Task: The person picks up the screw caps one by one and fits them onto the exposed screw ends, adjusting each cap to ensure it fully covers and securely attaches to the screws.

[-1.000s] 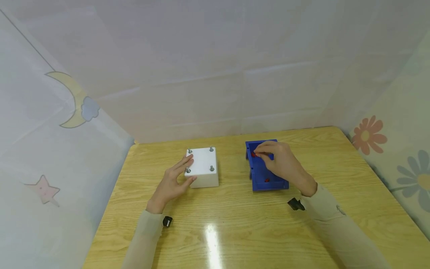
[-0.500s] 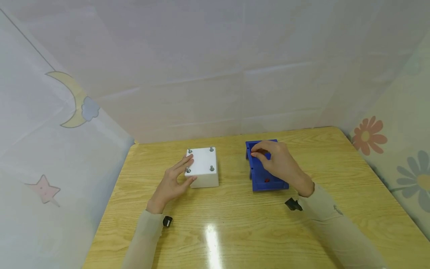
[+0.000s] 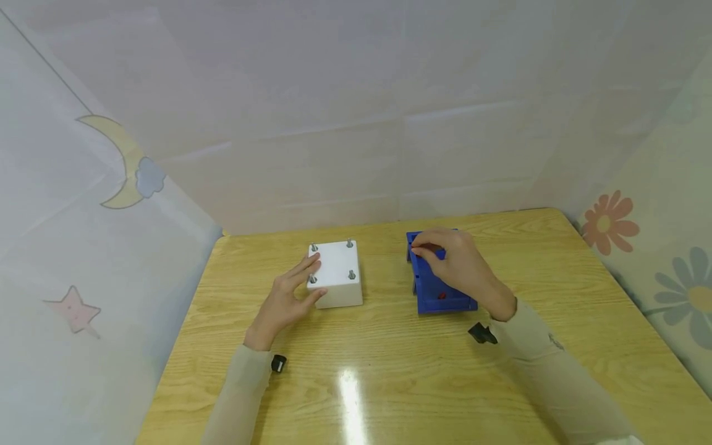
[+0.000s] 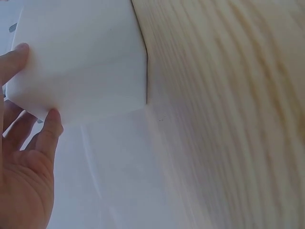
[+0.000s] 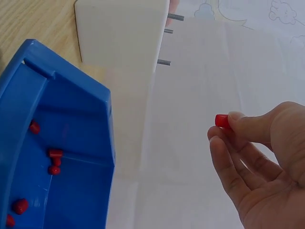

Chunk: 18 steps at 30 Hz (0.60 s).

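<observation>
A white block stands on the table with a threaded metal bolt sticking up near each corner. My left hand holds its left side, thumb against the front face and fingers over the top edge. In the right wrist view, my right hand pinches a small red cap between thumb and forefinger. The head view has that hand over the far left part of a blue bin, its fingers hiding the cap. Inside the bin lie several more red caps.
The wood-grain table runs up to a pale cloth backdrop behind and at both sides. A black wrist camera sits by the right sleeve, another black wrist camera by the left. A strip of table separates block and bin.
My right hand has shifted a little left and up from inside the blue bin toward its left rim, with the red cap in its fingers. The left hand stays on the white block.
</observation>
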Tool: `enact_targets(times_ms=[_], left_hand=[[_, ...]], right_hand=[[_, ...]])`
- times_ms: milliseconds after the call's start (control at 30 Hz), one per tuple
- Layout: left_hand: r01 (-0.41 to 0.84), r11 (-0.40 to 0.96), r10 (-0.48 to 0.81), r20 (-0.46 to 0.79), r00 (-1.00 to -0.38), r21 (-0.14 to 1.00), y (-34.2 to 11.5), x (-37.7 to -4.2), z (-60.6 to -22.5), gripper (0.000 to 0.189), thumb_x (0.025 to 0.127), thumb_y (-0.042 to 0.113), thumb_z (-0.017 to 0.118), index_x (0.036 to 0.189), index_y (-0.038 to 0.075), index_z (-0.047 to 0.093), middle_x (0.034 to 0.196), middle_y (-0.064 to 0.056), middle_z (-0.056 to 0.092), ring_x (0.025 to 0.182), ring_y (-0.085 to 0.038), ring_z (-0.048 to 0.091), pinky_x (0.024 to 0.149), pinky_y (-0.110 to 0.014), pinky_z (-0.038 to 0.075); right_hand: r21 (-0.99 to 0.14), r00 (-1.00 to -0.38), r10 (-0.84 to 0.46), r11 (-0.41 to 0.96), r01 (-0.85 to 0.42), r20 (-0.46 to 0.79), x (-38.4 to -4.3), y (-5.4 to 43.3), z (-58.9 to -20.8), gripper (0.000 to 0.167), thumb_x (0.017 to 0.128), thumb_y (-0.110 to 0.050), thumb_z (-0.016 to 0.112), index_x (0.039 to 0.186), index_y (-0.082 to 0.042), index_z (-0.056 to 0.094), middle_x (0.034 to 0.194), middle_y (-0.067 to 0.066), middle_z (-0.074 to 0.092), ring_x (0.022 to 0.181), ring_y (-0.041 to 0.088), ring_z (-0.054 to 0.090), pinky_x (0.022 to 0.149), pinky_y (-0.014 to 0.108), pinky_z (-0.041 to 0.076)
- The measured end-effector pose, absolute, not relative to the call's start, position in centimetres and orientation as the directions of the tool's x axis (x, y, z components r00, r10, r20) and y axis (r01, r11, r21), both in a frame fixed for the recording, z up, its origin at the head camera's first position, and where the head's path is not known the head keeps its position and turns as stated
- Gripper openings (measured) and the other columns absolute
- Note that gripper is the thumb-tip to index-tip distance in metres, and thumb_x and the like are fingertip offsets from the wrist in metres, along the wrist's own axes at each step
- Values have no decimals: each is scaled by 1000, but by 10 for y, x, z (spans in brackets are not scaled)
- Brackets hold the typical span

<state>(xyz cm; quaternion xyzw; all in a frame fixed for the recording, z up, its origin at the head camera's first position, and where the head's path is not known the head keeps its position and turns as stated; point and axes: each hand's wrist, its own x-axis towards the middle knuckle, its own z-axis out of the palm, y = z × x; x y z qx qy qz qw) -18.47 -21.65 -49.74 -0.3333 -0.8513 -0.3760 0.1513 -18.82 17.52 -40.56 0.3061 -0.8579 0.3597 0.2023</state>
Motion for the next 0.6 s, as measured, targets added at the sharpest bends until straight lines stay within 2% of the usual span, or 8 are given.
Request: enact_targets(times_ms=[600], left_hand=[[658,512,436,493,-753,552,-216,-183,-498,63,94,15,85,149,-2,59,164,-14,50,152,-43,45,117,-53,47]], right_hand=[[-512,-698,-371,487,-708,612,-190,156,-399,19,89,4,84,106,-6,84,104,7,81,85,17,78,70,33,65]])
